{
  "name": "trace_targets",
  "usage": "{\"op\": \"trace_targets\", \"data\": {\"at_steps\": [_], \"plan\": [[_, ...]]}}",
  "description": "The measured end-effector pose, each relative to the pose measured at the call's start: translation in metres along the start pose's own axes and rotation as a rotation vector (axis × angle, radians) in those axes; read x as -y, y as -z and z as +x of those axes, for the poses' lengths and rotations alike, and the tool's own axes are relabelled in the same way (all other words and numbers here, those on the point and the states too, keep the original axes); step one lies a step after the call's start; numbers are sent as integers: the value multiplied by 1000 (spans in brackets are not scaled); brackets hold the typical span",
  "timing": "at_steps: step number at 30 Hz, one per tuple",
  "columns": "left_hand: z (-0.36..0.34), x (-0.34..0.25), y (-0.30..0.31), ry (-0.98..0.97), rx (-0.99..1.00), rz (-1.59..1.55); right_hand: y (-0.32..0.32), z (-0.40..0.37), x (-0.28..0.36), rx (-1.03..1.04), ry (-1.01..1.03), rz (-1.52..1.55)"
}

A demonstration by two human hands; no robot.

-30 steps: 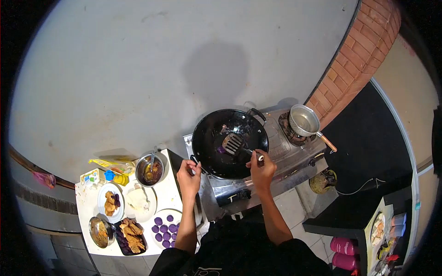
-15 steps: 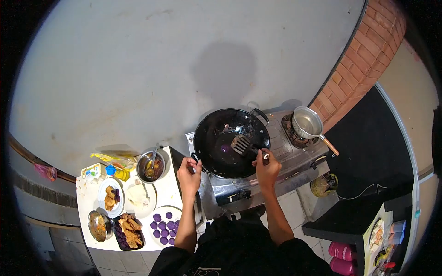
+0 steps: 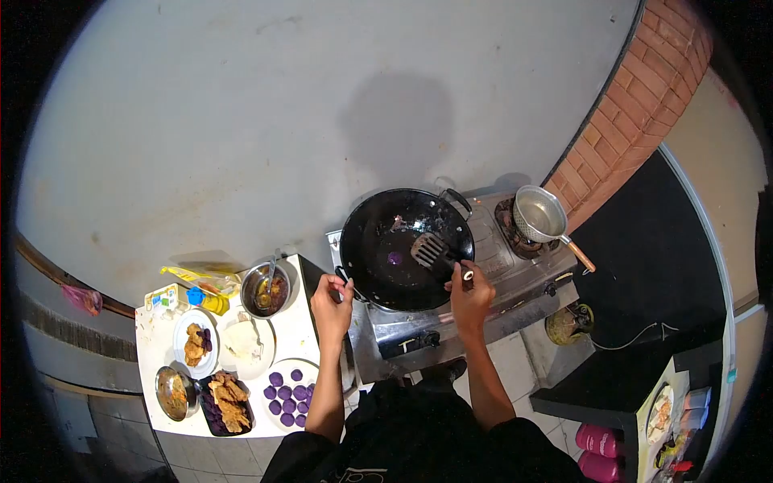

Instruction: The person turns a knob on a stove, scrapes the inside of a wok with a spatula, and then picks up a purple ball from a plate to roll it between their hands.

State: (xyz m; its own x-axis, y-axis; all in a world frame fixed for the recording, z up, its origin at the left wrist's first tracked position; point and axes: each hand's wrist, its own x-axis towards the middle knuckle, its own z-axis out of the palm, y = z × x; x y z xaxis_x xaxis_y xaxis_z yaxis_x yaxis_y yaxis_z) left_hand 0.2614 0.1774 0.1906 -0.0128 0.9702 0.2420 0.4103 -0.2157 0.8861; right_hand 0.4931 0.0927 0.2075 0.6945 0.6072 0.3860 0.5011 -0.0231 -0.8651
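A black wok [image 3: 373, 229] sits on the stove, with a small purple ball [image 3: 394, 258] in the oil at its bottom. My right hand [image 3: 472, 291] is closed around the dark handle of a slotted spatula [image 3: 428, 250], whose head is inside the wok, just right of the ball. At the wok's left side, my left hand [image 3: 332, 299] is closed on the wok's loop handle, fingers and thumb at the rim.
A plate of purple balls [image 3: 283, 393], a tray of fried chicken [image 3: 229, 402] and a steel bowl [image 3: 265, 289] stand on the white table at left. A saucepan [image 3: 539, 213] occupies the right burner, its wooden handle jutting forward. Behind the stove rises a grey wall [image 3: 241, 121].
The spatula head has shifted slightly right, away from the purple ball, along with my right hand. My left hand stays at the wok's handle.
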Motion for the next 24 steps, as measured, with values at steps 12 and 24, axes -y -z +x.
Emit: {"op": "trace_targets", "data": {"at_steps": [12,24], "plan": [[0,4,0,120,55,-73,0,-4,-4,22,111,-64],[-1,-1,0,25,31,-31,-10,-10,-3,16,169,-24]]}}
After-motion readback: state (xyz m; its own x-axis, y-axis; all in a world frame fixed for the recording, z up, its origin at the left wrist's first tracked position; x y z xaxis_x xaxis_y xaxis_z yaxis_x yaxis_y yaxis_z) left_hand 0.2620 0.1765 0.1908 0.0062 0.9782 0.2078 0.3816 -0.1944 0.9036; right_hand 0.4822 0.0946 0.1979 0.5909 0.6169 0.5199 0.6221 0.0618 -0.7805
